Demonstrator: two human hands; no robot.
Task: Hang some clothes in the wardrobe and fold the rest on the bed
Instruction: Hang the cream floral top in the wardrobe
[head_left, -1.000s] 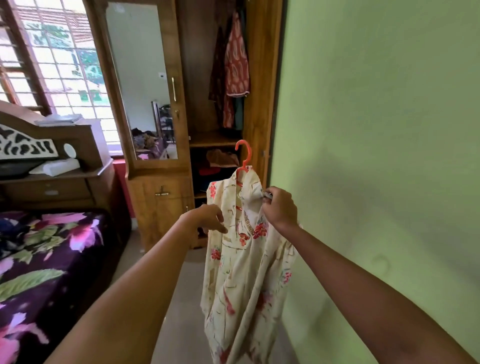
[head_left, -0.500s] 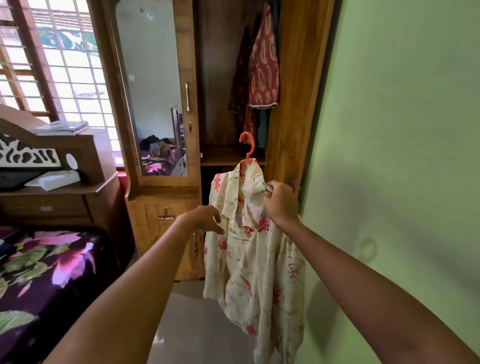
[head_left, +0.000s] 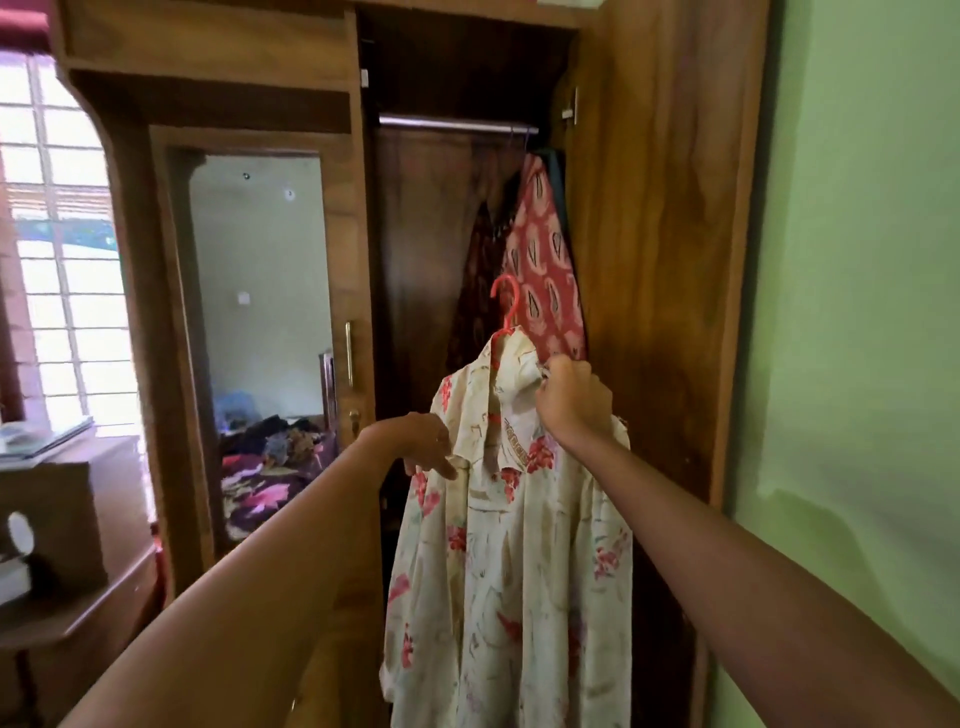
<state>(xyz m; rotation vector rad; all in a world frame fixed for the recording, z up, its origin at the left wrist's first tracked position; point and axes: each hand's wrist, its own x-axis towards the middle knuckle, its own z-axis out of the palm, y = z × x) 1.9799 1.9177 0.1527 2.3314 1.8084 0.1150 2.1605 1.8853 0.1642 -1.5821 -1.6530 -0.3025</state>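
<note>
So compared with a second back, the wardrobe (head_left: 649, 260) is way closer now, and the rail (head_left: 452, 123) has come into view at the top of the open compartment. The cream floral garment (head_left: 509, 545) is held up in front of that opening on its orange hanger (head_left: 506, 306). The hook is pointed up but well below the rail, so nothing is hooked yet. The garment's right shoulder is gripped in the right hand (head_left: 571, 400). The left hand (head_left: 421, 441) is laid against the other shoulder; whether fabric is actually pinched can't be told. A red patterned garment (head_left: 543, 275) is already hung at the rail's right end, so the bare stretch to its left is probably the spot to be aimed for.
</note>
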